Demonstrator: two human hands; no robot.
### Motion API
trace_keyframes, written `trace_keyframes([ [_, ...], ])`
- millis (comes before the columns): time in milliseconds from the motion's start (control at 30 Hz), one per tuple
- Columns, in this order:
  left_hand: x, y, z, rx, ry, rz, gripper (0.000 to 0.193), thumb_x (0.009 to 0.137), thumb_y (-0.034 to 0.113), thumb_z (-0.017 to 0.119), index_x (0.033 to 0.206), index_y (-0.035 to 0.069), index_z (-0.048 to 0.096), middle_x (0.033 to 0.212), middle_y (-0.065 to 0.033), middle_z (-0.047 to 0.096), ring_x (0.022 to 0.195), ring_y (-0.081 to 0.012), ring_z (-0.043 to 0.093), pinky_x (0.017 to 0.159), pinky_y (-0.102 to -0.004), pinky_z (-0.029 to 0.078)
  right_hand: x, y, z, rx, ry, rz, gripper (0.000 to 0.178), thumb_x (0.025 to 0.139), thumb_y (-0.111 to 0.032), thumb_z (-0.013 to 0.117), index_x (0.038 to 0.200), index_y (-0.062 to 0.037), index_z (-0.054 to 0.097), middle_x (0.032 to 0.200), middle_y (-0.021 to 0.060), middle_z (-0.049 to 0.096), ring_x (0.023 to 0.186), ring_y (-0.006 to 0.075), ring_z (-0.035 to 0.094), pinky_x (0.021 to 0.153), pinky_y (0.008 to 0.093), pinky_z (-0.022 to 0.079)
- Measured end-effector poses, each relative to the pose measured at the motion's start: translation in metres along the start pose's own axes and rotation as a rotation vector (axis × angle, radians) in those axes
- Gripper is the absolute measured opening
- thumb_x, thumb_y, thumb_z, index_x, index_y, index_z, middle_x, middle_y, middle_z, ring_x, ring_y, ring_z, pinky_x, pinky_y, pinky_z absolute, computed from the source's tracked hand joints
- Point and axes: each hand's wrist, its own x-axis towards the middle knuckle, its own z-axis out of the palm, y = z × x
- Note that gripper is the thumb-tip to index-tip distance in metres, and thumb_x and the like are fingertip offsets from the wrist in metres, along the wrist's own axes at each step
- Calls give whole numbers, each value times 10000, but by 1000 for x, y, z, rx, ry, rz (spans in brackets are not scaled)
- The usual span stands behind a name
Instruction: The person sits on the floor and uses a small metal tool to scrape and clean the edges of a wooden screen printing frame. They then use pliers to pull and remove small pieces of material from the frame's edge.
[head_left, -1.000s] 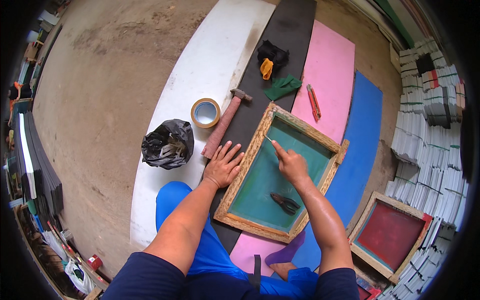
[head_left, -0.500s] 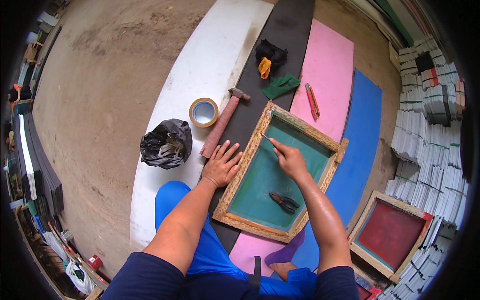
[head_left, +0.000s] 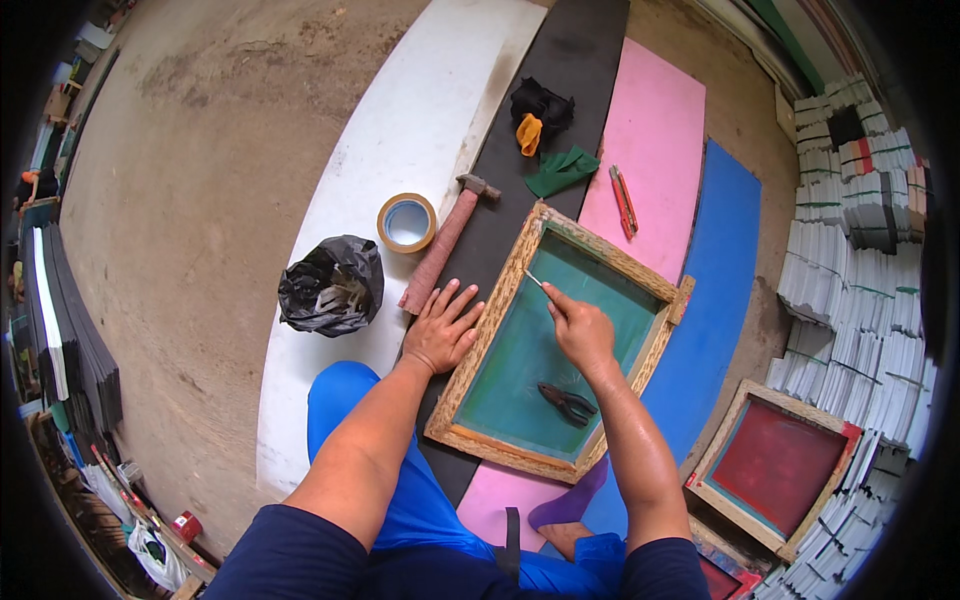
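Observation:
A wooden frame (head_left: 612, 251) with green mesh (head_left: 510, 375) stretched in it lies slanted in front of me. My left hand (head_left: 440, 335) rests flat with fingers spread on the black mat, its fingertips close against the frame's left rail. In my right hand (head_left: 583, 332) is a thin metal pointed tool (head_left: 536, 281), pinched between thumb and fingers; its exact kind is unclear. Its tip meets the inner edge of the left rail. Pliers (head_left: 568, 403) with dark handles lie on the mesh below my right hand. Just beyond my left hand lies a hammer (head_left: 440, 250) with a wrapped handle.
Left of the hammer are a tape roll (head_left: 427, 240) and a black plastic bag (head_left: 340, 290). A red cutter knife (head_left: 623, 200) and green cloth (head_left: 562, 171) lie beyond the frame. At right, a red-meshed frame (head_left: 728, 408) leans by bundled white stacks (head_left: 830, 270).
My right hand has shifted slightly down and toward me, and the tool's tip has moved a little along the left rail. My left hand stays in place.

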Motion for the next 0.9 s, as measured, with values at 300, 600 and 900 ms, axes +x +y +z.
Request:
trace_keyframes([
  [300, -1, -1, 1, 31, -4, 8, 497, 1017, 389, 509, 1461, 185, 603, 1664, -39, 376, 1571, -298, 248, 1275, -496, 200, -1, -15, -4, -295, -22, -59, 387, 994, -276, 608, 1375, -319, 664, 761, 168, 693, 682, 374, 708, 611, 513, 573],
  [600, -2, -1, 0, 66, -20, 4, 494, 1028, 391, 491, 1465, 188, 597, 1673, -35, 357, 1576, -295, 229, 1277, -491, 191, 5, -10, -5, -191, -143, -39, 436, 1000, -205, 570, 1424, -285, 631, 872, 213, 736, 738, 390, 736, 662, 557, 577],
  [900, -4, -3, -1, 55, -14, 4, 493, 1021, 380, 507, 1466, 187, 595, 1669, -37, 365, 1575, -297, 233, 1276, -491, 199, 6, -6, 5, 67, -149, 31, 362, 1018, -239, 621, 1376, -234, 675, 1062, 223, 744, 901, 410, 731, 829, 468, 570],
])
